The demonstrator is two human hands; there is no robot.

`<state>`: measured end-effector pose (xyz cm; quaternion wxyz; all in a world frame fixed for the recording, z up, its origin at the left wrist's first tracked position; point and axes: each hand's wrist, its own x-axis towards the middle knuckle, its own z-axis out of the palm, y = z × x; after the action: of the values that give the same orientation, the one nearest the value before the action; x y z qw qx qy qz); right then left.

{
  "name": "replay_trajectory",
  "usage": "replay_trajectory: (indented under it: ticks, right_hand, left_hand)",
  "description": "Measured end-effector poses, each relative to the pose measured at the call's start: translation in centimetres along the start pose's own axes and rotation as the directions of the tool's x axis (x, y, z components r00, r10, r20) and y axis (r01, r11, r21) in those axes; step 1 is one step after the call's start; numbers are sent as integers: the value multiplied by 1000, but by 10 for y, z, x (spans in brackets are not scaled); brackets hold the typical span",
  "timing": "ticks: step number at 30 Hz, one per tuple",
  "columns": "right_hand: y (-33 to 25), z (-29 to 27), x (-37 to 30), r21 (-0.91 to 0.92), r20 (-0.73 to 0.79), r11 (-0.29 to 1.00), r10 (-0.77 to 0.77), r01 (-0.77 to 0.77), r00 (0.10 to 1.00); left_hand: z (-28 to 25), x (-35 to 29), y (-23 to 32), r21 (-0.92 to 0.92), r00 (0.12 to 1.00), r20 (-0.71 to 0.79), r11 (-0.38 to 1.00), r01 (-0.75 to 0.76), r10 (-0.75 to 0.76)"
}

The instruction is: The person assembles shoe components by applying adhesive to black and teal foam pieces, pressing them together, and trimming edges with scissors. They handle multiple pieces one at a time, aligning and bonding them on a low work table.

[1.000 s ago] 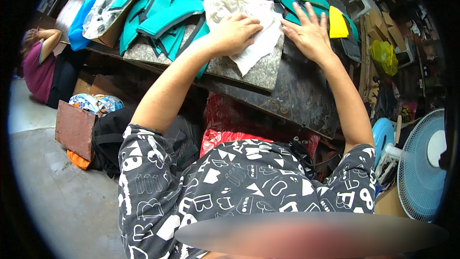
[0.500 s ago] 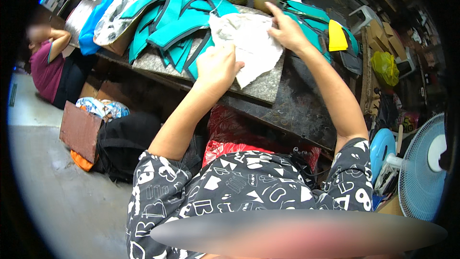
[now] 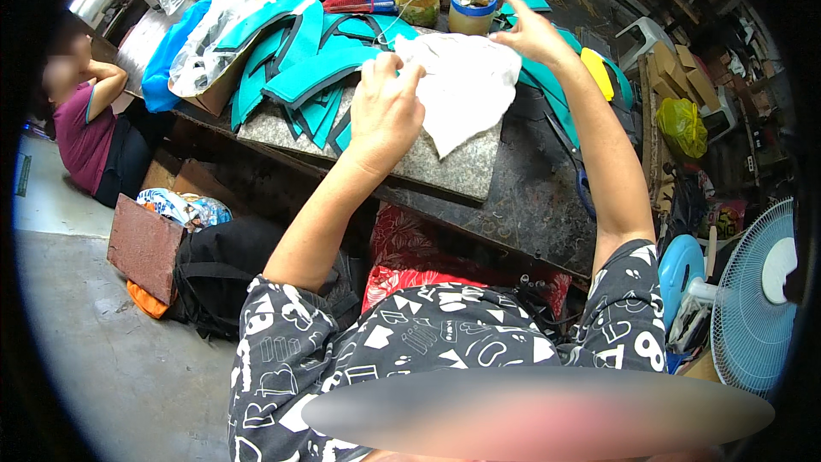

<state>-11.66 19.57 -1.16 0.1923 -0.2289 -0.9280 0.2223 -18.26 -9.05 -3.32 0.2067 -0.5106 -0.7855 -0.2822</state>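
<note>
A crumpled white cloth (image 3: 462,90) lies on a grey speckled slab (image 3: 453,162) at the table's front edge, its lower corner pointing toward me. My left hand (image 3: 385,115) is at the cloth's left edge, fingers loosely bent and slightly apart, thumb side against the cloth; nothing shows in it, though its palm is hidden. Just past the cloth's upper right corner, my right hand (image 3: 539,38) is raised and open, index finger and thumb well apart. Curved teal pieces with dark edging (image 3: 316,68) are heaped left of the cloth. More teal pieces (image 3: 547,90) lie beneath my right forearm.
Scissors with blue handles (image 3: 585,192) lie right of the slab. Behind the cloth stand a blue-rimmed tub (image 3: 472,13) and a yellow-lidded jar (image 3: 419,4). A yellow piece (image 3: 596,73) is partly behind my right arm. A fan (image 3: 753,299) stands at right; a person (image 3: 85,120) sits at left.
My left hand has loosened from a closed grip on the cloth's left side. My right hand has lifted off the cloth and moved right. The cloth has shifted slightly right, and the scissors have come into view.
</note>
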Motion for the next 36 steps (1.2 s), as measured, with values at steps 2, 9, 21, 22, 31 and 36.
replay_trajectory:
  ticks: [2,9,21,22,31,36]
  right_hand:
    - [4,-3,11,-96,-93,991,80,-89,992]
    - [14,47,52,428,-95,893,-107,137,990]
    - [-6,-3,42,400,-580,853,-49,337,813]
    - [-10,-9,39,437,-515,853,-25,287,857]
    - [-1,46,35,254,-484,926,-128,279,866]
    - [25,70,50,-13,-357,995,-101,103,929]
  left_hand:
    - [6,6,1,-24,988,151,999,-24,27]
    - [65,28,26,119,878,474,984,-134,62]
    - [110,61,5,8,878,447,981,-196,171]
    - [114,67,3,6,876,450,980,-199,175]
    - [109,88,-17,-268,872,445,960,-86,203]
    - [98,97,-21,-287,976,215,957,27,37]
